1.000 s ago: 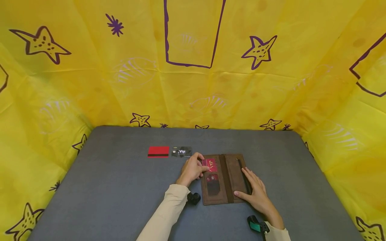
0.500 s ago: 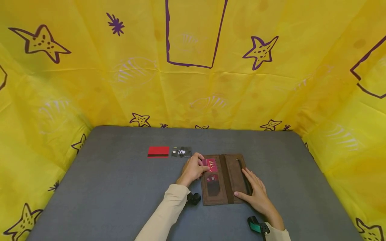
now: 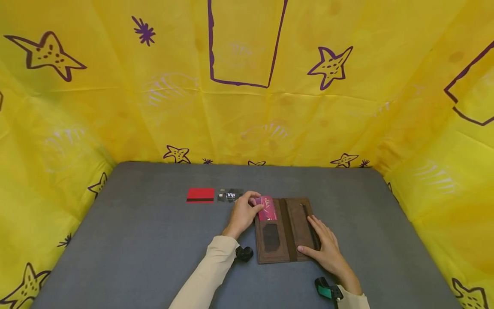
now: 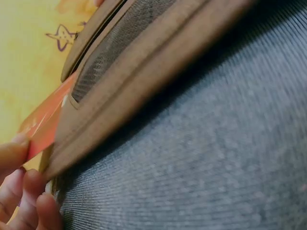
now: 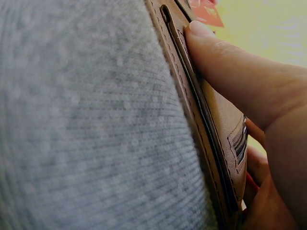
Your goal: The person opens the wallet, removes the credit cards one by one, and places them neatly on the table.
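Note:
A brown leather wallet lies spread flat, its left half showing a dark window. From that window's far end a red VIP card sticks out past the wallet's top edge. My left hand pinches the card at its outer corner, thumb on top. In the left wrist view the card slants out of the wallet's end, its inner part hidden. My right hand rests on the wallet's right half, fingers stretched along the zip side. Its thumb presses the leather in the right wrist view.
Left of the wallet lie a black VIP card and a red card with a dark stripe, side by side. Yellow printed cloth rises behind and beside the grey table.
The red VIP card has slid away from me, out of the window, with my left hand moving along. Its chip end no longer shows in the window. The right hand holds its place.

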`<state>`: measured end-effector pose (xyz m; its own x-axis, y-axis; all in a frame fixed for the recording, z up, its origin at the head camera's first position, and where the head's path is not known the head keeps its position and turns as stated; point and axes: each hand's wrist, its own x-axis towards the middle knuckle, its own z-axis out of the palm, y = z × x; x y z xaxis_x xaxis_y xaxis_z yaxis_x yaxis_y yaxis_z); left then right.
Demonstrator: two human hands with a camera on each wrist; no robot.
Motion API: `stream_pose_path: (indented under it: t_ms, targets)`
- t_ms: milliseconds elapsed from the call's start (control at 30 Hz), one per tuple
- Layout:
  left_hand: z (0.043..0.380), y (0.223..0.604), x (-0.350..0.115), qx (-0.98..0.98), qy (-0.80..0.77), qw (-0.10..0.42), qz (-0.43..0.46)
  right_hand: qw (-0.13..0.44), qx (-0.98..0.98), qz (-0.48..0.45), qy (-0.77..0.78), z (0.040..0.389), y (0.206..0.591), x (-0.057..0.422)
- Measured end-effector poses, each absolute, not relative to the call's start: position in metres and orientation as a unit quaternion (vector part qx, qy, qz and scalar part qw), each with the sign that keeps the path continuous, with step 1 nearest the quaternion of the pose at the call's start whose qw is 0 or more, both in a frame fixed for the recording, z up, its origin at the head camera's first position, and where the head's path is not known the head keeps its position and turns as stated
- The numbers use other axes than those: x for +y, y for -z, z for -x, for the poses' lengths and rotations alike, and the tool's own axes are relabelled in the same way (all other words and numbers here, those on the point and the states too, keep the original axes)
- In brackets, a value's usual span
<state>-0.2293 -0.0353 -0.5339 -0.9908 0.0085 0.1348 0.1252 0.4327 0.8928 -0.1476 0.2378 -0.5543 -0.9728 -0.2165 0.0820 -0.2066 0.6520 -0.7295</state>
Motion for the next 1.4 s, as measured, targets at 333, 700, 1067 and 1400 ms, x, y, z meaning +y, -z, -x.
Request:
stream_pose_path:
  t_ms: [333,700,1067,1400]
  targets:
    - [0.233,0.517,-0.048,-0.85,0.523,-0.003,0.057,0.007,0.908,0.12,0.4,0.148,0.554,0.238]
    - [0.231,0.505,-0.071,-0.872,0.47,-0.07,0.118,0.013,0.909,0.116,0.401,0.148,0.554,0.238]
    - [0.221,0.516,-0.087,-0.852,0.51,-0.07,0.095,0.014,0.909,0.116,0.401,0.147,0.552,0.238]
    - [0.214,0.517,-0.101,-0.843,0.532,-0.006,0.075,0.007,0.909,0.118,0.399,0.147,0.553,0.237]
